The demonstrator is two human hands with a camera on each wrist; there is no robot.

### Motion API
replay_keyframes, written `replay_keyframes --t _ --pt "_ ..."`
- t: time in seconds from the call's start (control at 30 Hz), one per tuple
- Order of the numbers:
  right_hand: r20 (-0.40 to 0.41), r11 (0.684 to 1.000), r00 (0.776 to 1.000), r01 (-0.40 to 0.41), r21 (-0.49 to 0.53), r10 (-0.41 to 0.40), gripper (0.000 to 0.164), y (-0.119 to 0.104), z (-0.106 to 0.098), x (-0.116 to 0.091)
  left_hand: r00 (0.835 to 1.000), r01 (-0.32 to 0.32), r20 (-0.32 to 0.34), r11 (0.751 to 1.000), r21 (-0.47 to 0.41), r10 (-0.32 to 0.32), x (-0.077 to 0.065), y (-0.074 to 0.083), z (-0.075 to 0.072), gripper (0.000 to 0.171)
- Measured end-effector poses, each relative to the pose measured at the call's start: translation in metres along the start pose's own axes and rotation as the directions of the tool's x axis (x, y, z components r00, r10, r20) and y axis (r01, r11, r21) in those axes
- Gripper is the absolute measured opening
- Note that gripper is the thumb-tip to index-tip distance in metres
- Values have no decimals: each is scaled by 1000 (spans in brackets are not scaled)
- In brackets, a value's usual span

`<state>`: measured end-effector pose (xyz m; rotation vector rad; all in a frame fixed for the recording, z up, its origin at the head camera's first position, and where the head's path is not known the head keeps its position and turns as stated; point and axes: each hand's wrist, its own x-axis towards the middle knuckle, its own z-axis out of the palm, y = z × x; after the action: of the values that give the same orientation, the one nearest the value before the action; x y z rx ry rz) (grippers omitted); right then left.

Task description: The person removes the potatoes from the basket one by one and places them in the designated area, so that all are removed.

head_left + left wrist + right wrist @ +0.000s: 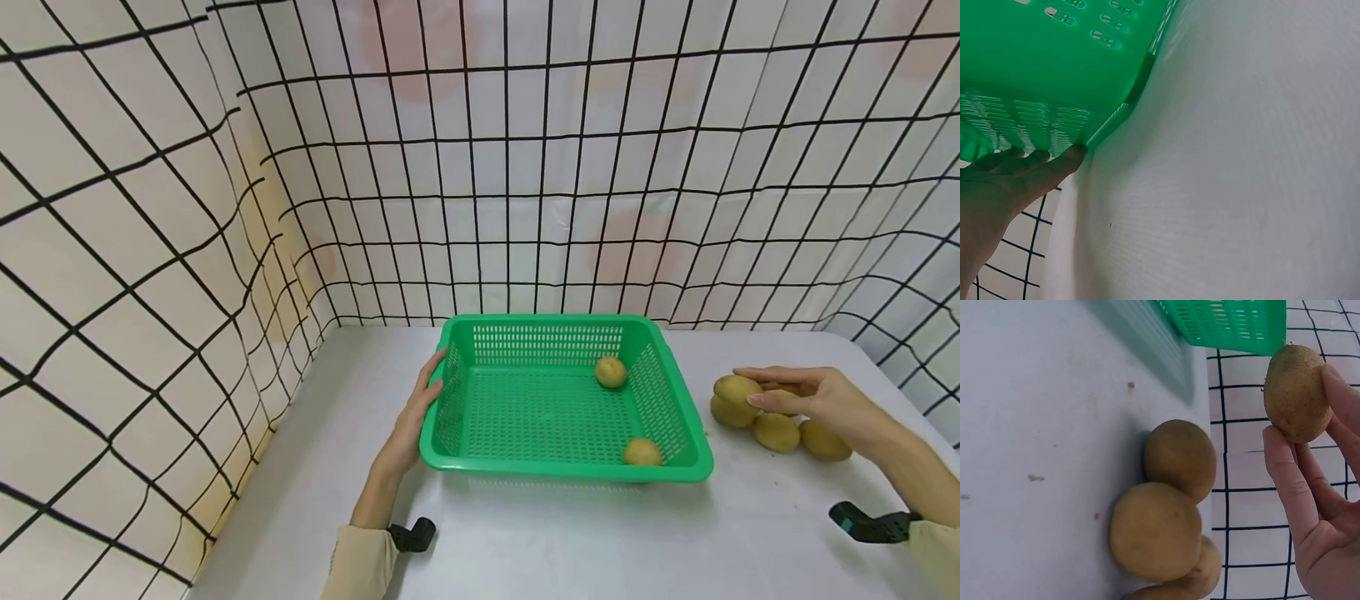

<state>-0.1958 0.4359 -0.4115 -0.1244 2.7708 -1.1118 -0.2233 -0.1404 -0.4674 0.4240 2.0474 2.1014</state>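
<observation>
My right hand (813, 392) pinches a potato (1297, 394) between thumb and fingers, lifted over the other potatoes (1155, 531) on the right of the table. In the head view the held potato (737, 390) overlaps the pile. At its left side, the green plastic basket (555, 472) is touched by my left hand (405, 421). The left wrist view has that hand's fairly straight fingers (1054, 172) against the slotted side wall. Inside the basket lie two potatoes, one (611, 372) near the back right corner and another (642, 452) by the front wall.
A white-covered table (525, 542) carries everything. Black netting (506, 196) over pale sheeting rises behind the basket and along both sides. Small specks of dirt (1035, 478) dot the cover near the potatoes.
</observation>
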Motion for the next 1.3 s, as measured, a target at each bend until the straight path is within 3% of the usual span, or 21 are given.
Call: replay_keyframes --t 0.37,0.77,1.0,1.3 --pt "-6 998 999 -38 47 39 50 28 7 -20 1000 12 -2 1000 -7 -12 -1 -1 -1 52" --pt "37 999 999 -34 6 34 47 45 11 -38 1000 6 6 1000 -8 -6 -1 -2 -1 53" --pt "51 996 995 -88 -6 88 50 57 11 -52 1000 -5 11 1000 0 5 0 -3 0 54" --pt "31 999 999 -41 -20 41 48 59 16 -57 1000 2 6 1000 4 -2 -2 -3 0 54"
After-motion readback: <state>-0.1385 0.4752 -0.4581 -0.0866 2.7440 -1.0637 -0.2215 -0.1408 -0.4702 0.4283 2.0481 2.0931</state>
